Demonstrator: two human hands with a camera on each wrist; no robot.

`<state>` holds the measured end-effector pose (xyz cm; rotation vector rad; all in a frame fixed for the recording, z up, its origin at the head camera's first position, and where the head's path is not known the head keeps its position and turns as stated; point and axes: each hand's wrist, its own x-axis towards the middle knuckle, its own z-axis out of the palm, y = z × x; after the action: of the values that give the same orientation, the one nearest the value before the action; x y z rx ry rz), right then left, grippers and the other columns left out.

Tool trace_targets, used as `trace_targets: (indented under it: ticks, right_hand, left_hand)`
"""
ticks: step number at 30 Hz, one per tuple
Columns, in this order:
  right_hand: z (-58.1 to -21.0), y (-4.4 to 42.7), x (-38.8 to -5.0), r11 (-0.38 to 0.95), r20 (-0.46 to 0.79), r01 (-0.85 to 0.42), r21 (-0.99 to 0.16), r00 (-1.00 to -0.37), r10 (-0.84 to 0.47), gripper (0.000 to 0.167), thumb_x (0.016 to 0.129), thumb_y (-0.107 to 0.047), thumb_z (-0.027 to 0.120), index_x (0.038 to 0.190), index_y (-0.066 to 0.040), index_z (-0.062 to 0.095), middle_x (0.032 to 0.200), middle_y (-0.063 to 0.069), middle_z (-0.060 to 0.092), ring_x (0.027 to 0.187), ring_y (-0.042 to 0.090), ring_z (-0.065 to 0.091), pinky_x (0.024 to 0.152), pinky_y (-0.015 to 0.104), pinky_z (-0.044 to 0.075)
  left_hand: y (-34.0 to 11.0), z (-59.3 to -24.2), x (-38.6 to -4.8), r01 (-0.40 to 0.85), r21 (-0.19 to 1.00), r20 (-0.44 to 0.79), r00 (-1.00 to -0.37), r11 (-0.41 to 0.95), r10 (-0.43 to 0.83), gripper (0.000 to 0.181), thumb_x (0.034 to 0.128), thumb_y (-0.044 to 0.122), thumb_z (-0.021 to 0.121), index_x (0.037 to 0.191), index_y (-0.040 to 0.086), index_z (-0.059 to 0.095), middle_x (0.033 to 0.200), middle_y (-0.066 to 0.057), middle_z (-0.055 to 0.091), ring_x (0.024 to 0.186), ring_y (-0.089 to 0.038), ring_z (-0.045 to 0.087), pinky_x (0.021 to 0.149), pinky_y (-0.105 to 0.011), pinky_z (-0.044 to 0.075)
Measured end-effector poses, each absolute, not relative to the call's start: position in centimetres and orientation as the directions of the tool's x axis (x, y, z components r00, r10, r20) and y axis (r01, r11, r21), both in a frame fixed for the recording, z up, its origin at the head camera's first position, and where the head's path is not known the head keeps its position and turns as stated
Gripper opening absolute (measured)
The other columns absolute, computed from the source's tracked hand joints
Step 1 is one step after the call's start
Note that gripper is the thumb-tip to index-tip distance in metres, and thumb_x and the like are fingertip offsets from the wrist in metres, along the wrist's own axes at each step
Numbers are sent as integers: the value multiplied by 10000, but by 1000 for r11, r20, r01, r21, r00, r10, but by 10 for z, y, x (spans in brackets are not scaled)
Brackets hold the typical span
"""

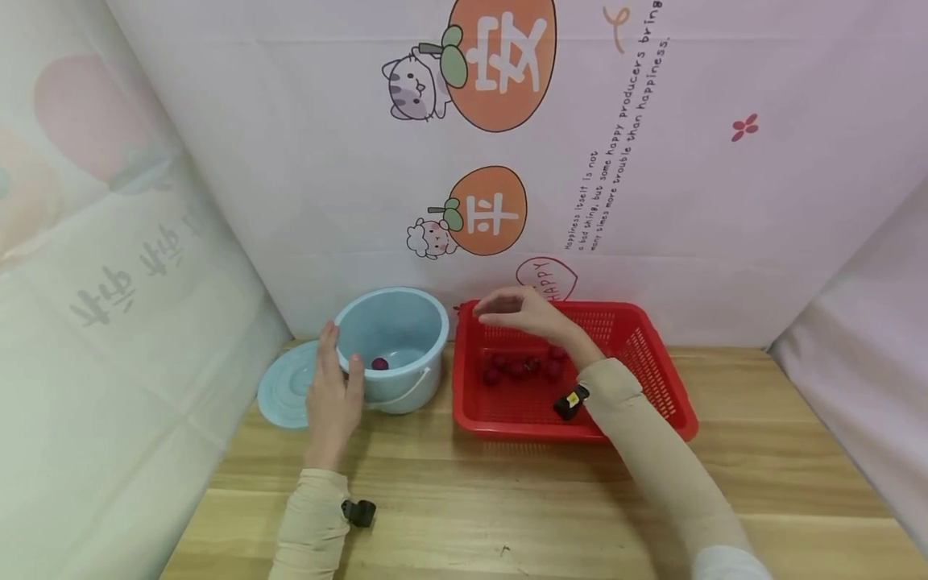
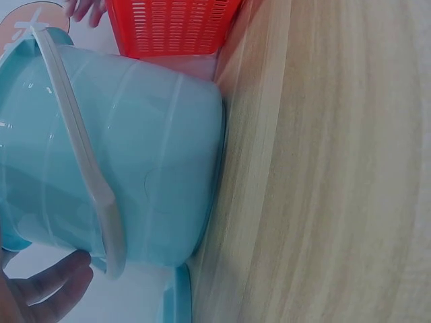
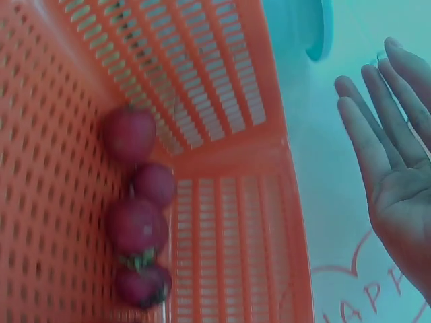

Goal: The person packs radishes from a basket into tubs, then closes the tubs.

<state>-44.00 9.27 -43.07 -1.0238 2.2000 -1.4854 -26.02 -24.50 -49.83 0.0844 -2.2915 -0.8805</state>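
Note:
At the left side of a light blue bucket, my left hand touches the wall near the rim with fairly straight fingers. One dark red round fruit lies inside the bucket. My right hand hovers above the back left of a red plastic basket, holding nothing, its fingers loosely bent. Several more dark red round fruits lie in the basket, one with green leafy bits. In the left wrist view, fingertips of the left hand meet the bucket beside the end of its pale handle.
A light blue lid lies on the wooden table, left of the bucket and partly behind the left hand. Printed cloth hangs close behind the bucket and basket, with further cloth along the left side.

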Motion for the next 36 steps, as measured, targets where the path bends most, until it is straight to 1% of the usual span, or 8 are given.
trace_targets:
  ticks: [7, 12, 16, 20, 23, 27, 33, 36]
  right_hand:
    - [-435, 122, -448, 313, 112, -446, -839, -703, -703, 362, 976, -240, 790, 1272, -39, 739, 1230, 75, 756, 1191, 227, 690, 1046, 428, 531]
    - [-435, 140, -450, 442, 99, -545, -712, -702, -705, 317, 966, -132, 787, 1230, 35, 733, 1200, 163, 749, 1173, 309, 698, 1023, 490, 541]
    - [-435, 151, -452, 554, 41, -575, -602, -715, -698, 194, 956, -60, 773, 1127, 31, 766, 1081, 119, 775, 1071, 306, 717, 971, 504, 560]
    - [-435, 157, -451, 662, -62, -544, -515, -747, -662, 118, 961, -67, 761, 1057, 0, 776, 1020, 87, 775, 1008, 282, 713, 936, 500, 569]
    - [-435, 162, -449, 754, -152, -487, -441, -787, -598, 173, 958, -102, 768, 1104, -10, 768, 1065, 107, 765, 1034, 295, 707, 948, 504, 565]
    - [-437, 166, -447, 835, -242, -426, -348, -820, -519, 256, 945, -139, 783, 1157, 0, 747, 1125, 152, 742, 1085, 339, 683, 968, 529, 545]
    - [-442, 165, -446, 859, -328, -421, -292, -799, -503, 280, 971, -60, 716, 1236, 26, 704, 1208, 208, 689, 1170, 382, 622, 1025, 541, 509]
    - [-446, 162, -444, 884, -397, -363, -295, -795, -459, 344, 957, 11, 679, 1300, -3, 692, 1232, 188, 679, 1166, 358, 610, 1051, 541, 497]
  left_hand:
    - [-245, -498, -260, 177, 608, 581, -764, 774, -281, 650, 1125, 441, 398, 1671, 106, 289, 1731, -11, 289, 786, -404, 622, 504, -451, 432]
    - [-245, -498, -261, 182, 605, 584, -763, 775, -276, 651, 1126, 447, 393, 1672, 110, 285, 1733, -1, 284, 702, -362, 584, 475, -403, 391]
    - [-245, -499, -261, 183, 603, 587, -761, 777, -276, 653, 1125, 454, 390, 1668, 103, 296, 1731, -3, 289, 703, -358, 584, 482, -405, 399]
    - [-245, -500, -261, 180, 602, 589, -758, 778, -281, 655, 1124, 458, 392, 1664, 98, 303, 1730, -4, 294, 780, -394, 621, 505, -439, 431]
    - [-244, -500, -261, 177, 606, 583, -762, 775, -282, 658, 1125, 463, 391, 1668, 103, 295, 1734, 2, 282, 826, -416, 639, 512, -450, 439]
    - [-243, -498, -260, 176, 619, 571, -770, 765, -285, 663, 1126, 469, 396, 1675, 116, 280, 1736, 19, 272, 767, -384, 618, 497, -423, 413]
    - [-244, -497, -261, 184, 614, 580, -765, 768, -279, 656, 1128, 449, 395, 1680, 119, 265, 1734, 3, 282, 657, -315, 559, 483, -383, 384]
    - [-244, -498, -261, 184, 611, 582, -764, 770, -279, 652, 1128, 442, 394, 1672, 104, 276, 1734, -7, 282, 688, -327, 584, 495, -386, 396]
